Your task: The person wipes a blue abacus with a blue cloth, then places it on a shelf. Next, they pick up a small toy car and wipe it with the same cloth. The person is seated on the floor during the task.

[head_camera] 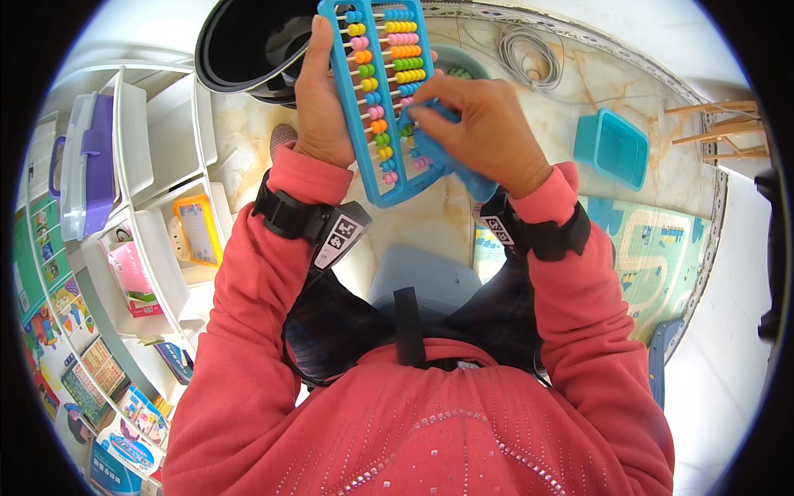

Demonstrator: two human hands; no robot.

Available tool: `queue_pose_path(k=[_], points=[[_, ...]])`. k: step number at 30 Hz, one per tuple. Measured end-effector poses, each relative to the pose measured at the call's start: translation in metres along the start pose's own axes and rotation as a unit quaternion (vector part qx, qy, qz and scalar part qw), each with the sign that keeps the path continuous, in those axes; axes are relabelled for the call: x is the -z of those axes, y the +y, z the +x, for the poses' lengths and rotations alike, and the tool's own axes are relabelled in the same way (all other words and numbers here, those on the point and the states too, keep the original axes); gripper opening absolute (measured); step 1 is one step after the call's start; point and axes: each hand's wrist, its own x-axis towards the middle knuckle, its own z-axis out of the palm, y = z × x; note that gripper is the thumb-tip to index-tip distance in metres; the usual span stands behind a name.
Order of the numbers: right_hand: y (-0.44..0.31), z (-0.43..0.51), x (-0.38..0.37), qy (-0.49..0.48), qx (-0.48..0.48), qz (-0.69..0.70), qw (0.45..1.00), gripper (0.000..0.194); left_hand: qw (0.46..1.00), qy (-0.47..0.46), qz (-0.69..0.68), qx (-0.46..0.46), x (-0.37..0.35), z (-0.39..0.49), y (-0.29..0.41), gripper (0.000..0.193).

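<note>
A blue plastic abacus (pixel 372 146) with rows of coloured beads is held up before me, tilted slightly. My left hand (pixel 324 102) grips its left side, the thumb lying along the frame's edge. On the lower right part of the abacus, my right hand (pixel 487 127) pinches a blue cloth (pixel 462 170) between thumb and fingers. The cloth covers part of the lower right bead rows and the right edge of the frame. Several beads beside the cloth still show.
A black bucket (pixel 248 46) stands beyond my left hand. White shelving (pixel 127 167) with bins and a purple-lidded box (pixel 96 164) fills the left. At right are a turquoise basin (pixel 620 152), a coiled cable (pixel 527 59), a wooden stool (pixel 726 124) and a patterned mat (pixel 651 260).
</note>
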Motion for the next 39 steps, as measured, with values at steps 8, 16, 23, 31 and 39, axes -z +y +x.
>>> queue_pose_path(k=[8,16,23,31,39], points=[[-0.008,0.006,-0.001,0.076,0.007,0.046,0.996,0.014,0.997,0.025,-0.053,0.04,-0.008,-0.001,-0.009,0.071],[-0.011,0.013,0.002,0.143,-0.009,-0.01,0.99,0.015,0.99,0.006,-0.101,0.097,-0.009,-0.003,-0.02,0.061],[-0.018,0.011,-0.001,0.098,-0.065,0.112,0.987,0.014,0.988,0.015,-0.109,0.11,-0.013,-0.004,-0.024,0.056],[-0.009,0.015,0.005,0.116,-0.074,0.082,0.987,0.012,0.983,0.002,-0.1,0.151,-0.018,-0.007,-0.027,0.055],[-0.003,0.02,0.01,0.184,-0.102,0.086,0.974,0.015,0.985,-0.003,-0.093,0.146,-0.02,-0.01,-0.031,0.054]])
